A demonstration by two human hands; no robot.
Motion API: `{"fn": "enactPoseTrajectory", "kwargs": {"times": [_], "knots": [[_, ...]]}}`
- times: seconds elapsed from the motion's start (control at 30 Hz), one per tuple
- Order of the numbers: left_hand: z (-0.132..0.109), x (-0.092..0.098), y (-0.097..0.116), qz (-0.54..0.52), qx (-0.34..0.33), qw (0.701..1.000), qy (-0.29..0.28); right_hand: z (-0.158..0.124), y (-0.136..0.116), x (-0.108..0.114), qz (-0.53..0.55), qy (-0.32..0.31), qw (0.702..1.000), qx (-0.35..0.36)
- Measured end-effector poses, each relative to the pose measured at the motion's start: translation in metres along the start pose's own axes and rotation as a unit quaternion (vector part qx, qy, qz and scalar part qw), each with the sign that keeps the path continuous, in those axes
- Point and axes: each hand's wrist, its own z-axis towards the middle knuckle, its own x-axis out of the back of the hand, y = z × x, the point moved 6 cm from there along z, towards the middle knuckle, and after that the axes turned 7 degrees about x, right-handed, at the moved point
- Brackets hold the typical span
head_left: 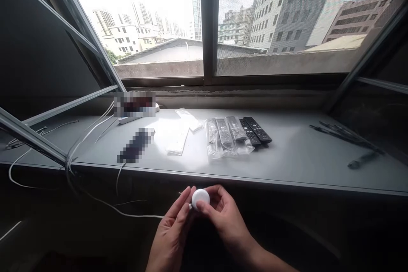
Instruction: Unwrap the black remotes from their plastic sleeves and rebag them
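Note:
A small white round device (201, 197) is pinched in my right hand (228, 216), its thumb lying across the lower front of the disc. Close against its left side, my left hand (174, 225) grips the plug end of a white cable (137, 216). The plug's pale tip meets the disc's edge; whether it is inserted I cannot tell. From behind my left hand, the cable runs off to the left below the table edge. Both hands are in front of the table (287, 165), just below its front edge.
Several remote controls (226, 134), some in clear plastic bags, lie mid-table. Left of them are white packets (178, 140), a blurred dark object (135, 146) with a cable, and a power strip (137, 115). Cables (344, 134) lie at right. Metal window frames (95, 51) lean in at left.

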Motion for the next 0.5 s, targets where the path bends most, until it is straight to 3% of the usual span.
{"fn": "enactPoseTrajectory", "kwargs": {"times": [0.37, 0.43, 0.5], "knots": [[0.000, 0.006, -0.002, 0.011, -0.015, 0.999, 0.027, 0.002, -0.006, -0.012, -0.052, -0.042, 0.997, 0.034], [-0.004, 0.013, 0.020, 0.033, -0.044, 0.997, 0.053, -0.001, -0.006, -0.018, -0.058, -0.071, 0.995, 0.025], [-0.009, 0.026, 0.065, 0.062, -0.123, 0.985, 0.100, -0.006, -0.011, -0.021, -0.080, -0.104, 0.991, 0.020]]}}
